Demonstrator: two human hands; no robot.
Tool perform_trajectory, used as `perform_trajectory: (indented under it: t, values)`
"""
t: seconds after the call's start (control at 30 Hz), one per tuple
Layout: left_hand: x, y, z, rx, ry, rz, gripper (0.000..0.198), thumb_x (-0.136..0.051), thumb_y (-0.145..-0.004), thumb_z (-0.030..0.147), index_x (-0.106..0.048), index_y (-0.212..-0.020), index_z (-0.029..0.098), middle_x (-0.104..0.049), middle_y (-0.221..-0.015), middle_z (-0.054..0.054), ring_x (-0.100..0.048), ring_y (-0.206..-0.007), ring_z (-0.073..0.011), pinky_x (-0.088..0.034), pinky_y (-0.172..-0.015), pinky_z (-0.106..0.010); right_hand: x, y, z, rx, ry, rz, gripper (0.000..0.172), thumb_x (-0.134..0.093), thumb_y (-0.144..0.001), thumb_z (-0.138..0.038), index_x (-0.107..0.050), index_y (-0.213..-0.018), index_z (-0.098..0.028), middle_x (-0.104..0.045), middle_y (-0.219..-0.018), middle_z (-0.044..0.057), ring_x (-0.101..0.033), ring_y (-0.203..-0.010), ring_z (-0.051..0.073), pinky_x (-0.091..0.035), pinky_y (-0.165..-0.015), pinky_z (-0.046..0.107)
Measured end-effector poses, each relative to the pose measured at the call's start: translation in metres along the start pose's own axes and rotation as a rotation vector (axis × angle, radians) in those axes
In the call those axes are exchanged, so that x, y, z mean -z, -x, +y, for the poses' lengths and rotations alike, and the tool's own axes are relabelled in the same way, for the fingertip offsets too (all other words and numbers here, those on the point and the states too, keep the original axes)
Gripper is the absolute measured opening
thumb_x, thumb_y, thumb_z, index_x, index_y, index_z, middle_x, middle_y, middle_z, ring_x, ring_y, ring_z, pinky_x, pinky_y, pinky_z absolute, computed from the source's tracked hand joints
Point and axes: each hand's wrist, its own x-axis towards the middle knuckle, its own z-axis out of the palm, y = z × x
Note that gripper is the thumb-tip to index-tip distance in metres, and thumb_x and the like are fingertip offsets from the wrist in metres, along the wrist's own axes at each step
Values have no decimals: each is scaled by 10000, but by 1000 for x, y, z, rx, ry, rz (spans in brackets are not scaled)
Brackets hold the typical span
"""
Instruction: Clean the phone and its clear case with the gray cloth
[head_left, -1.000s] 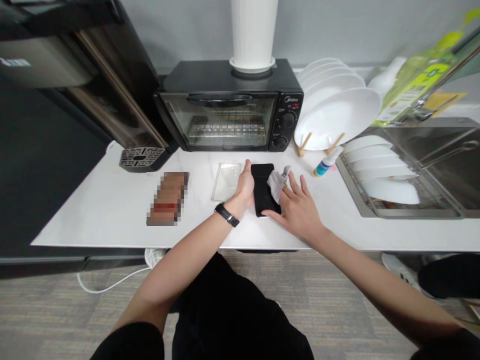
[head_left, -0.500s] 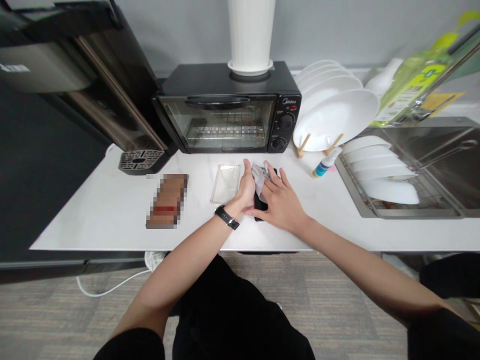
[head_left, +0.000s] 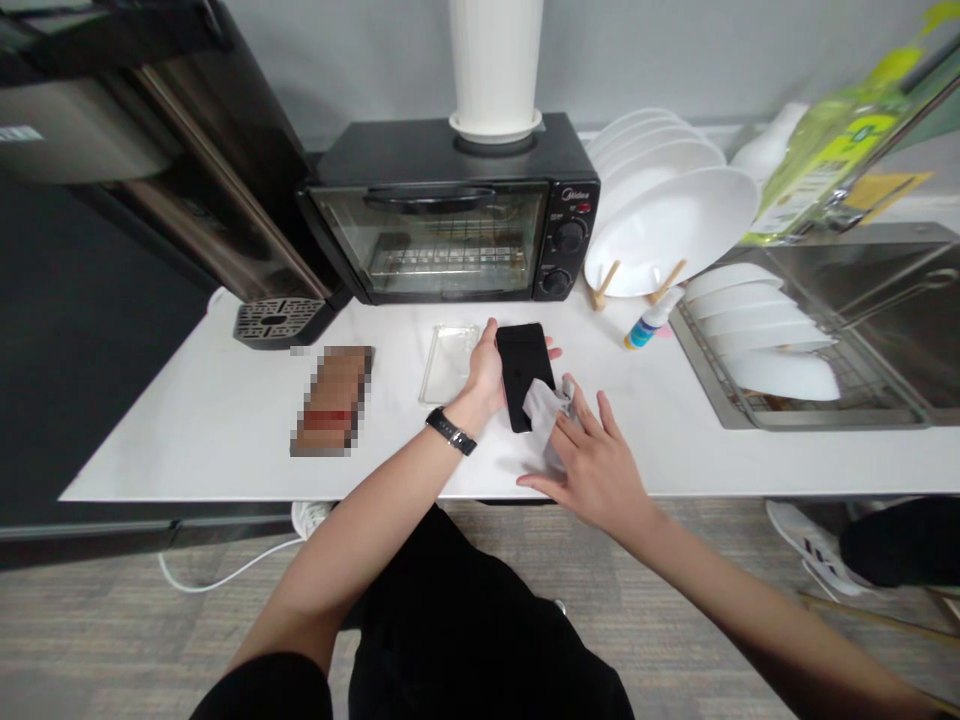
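Observation:
A black smartphone [head_left: 523,360] lies dark side up in my left hand [head_left: 487,372], whose thumb runs along the left edge while fingertips show past the right edge. My right hand [head_left: 600,460] has a crumpled pale grey cloth [head_left: 545,408] under its middle fingers, and the cloth touches the lower right corner of the phone. The right thumb and index finger are spread away from the cloth. Left of the phone, a clear phone case [head_left: 448,365] rests on the white counter [head_left: 397,440]. A small spray bottle [head_left: 651,322] stands to the right.
A black toaster oven [head_left: 450,240] stands behind, with a white pot [head_left: 495,70] on top. White plates [head_left: 675,230] lean in a rack beside the sink [head_left: 892,400]. A pixelated brown item [head_left: 331,400] lies at left. Another person's shoe [head_left: 814,550] shows at lower right.
My right hand has slid down and to the right with the cloth, uncovering most of the phone's dark face. The left hand still holds the phone. The other person's shoe has come into view.

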Motion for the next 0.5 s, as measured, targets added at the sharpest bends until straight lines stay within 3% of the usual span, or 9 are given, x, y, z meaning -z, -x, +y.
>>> perform_trajectory:
  t: [0.23,0.5]
  values:
    - [4,-7,-4,58,-21,-39,661,-307,-1085,575,-747,-1166,88,-812,-912,-167,-802,-872,-305,-624,-881,-428,-3,-32,20,-94,-34,53,793,-455,-1011,-739,-660,-1382,-69,-683,-1432,253,-238,-1636,467,-260,-1278,766]
    - [11,-21,-10,-128,-81,164,317,-548,-1017,393,-766,-1000,164,-784,-763,-23,-743,-707,-197,-589,-833,-299,-10,-78,34,-72,-64,96,858,-407,-1021,-750,-582,-1488,-51,-623,-1518,248,-182,-1657,440,-190,-1318,727]
